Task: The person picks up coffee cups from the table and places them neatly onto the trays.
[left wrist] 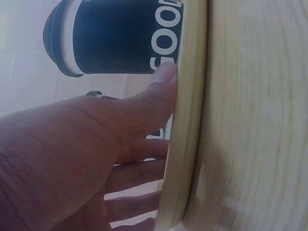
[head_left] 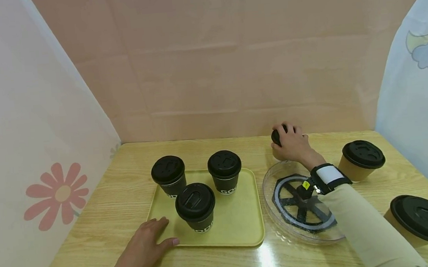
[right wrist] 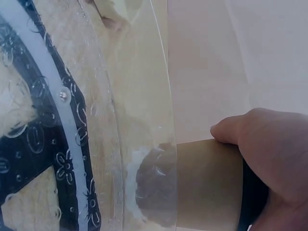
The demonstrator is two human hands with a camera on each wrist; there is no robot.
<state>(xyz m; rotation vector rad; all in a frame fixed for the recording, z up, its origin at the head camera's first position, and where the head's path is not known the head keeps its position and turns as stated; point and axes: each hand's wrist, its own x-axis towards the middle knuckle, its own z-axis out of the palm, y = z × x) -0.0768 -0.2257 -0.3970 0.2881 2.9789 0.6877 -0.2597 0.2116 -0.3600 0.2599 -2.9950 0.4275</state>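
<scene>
My left hand (head_left: 147, 243) rests at the front left corner of a yellow tray (head_left: 241, 228), fingers spread and thumb on its rim. Three black paper coffee cups with black lids stand upright on the tray; the nearest cup (head_left: 196, 207) is just beyond my left fingers. At the back, my right hand (head_left: 293, 145) grips a brown paper coffee cup (right wrist: 209, 183) from above, around its black lid. This cup is behind a clear round turntable (head_left: 279, 219), and my forearm passes over the turntable. The palm hides much of the lid.
Two more brown coffee cups with black lids stand on the right, one farther back (head_left: 358, 163) and one near the front (head_left: 416, 222). A tan backdrop (head_left: 212, 66) rises behind the wooden table (head_left: 104, 228), with patterned white sheets at both sides.
</scene>
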